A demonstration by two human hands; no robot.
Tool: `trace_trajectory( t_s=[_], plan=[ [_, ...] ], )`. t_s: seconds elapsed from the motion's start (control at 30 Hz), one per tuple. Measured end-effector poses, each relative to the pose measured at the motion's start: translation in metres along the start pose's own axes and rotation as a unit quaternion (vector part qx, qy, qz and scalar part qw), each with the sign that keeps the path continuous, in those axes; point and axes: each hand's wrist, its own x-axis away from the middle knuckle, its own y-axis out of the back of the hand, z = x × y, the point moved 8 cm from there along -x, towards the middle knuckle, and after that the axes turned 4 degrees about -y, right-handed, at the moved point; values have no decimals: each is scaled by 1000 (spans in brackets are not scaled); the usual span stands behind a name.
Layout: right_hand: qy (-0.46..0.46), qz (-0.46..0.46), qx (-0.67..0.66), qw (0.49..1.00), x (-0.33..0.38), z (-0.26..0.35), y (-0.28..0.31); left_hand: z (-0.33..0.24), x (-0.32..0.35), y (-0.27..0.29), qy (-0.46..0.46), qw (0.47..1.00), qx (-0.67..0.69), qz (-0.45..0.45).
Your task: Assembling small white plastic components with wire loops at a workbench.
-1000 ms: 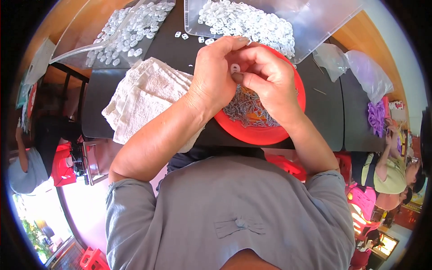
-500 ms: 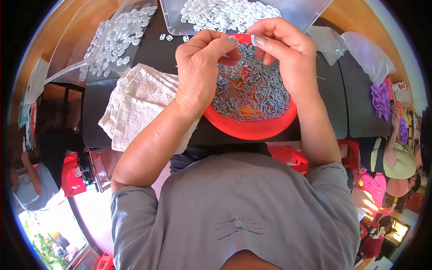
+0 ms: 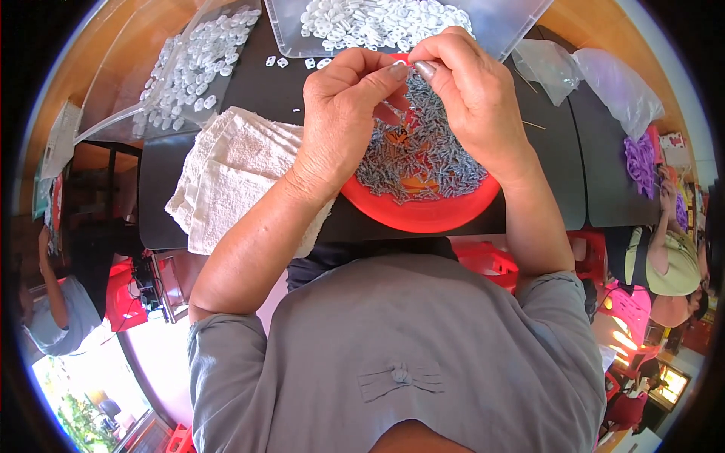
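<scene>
Over the far part of a red plastic bowl [image 3: 427, 217], both hands work with their fingertips almost touching. My left hand [image 3: 343, 113] is closed in a thumb-and-finger pinch, with a bit of a small white piece showing at its tips. Closed in a similar pinch, my right hand [image 3: 476, 109] meets it from the other side; whatever it grips is too small to make out. Many small grey screw-like pieces [image 3: 445, 155] lie in the bowl, with some orange showing among them. A folded cream towel [image 3: 234, 181] lies beside my left forearm.
A clear bin [image 3: 521, 26] of small white plastic parts [image 3: 385, 23] stands at the back. More white parts [image 3: 200, 68] lie in a clear container at far left; a few are loose on the dark table [image 3: 264, 83]. Plastic bags [image 3: 619, 87] lie at right. Other people sit on both sides.
My right hand has moved slightly left, bringing its fingertips up to those of my left hand. My left hand has shifted a little to the right. The bowl and towel stay put.
</scene>
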Motion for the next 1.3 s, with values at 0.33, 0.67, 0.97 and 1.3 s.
trace_trajectory(
  t_s=[0.33,0.67,0.97,1.3],
  plan=[
    [0,-39,-21,999,4,-8,-9,9,2,-1,18,999,26,-5],
    [-20,-31,-59,998,8,-9,-21,11,3,5,17,1000,-15,-2],
    [-76,-13,-116,990,4,-21,-18,10,-1,10,38,999,-5,-27],
    [-223,55,-296,927,0,-36,-13,6,0,8,20,1000,-1,-12]
  ],
)
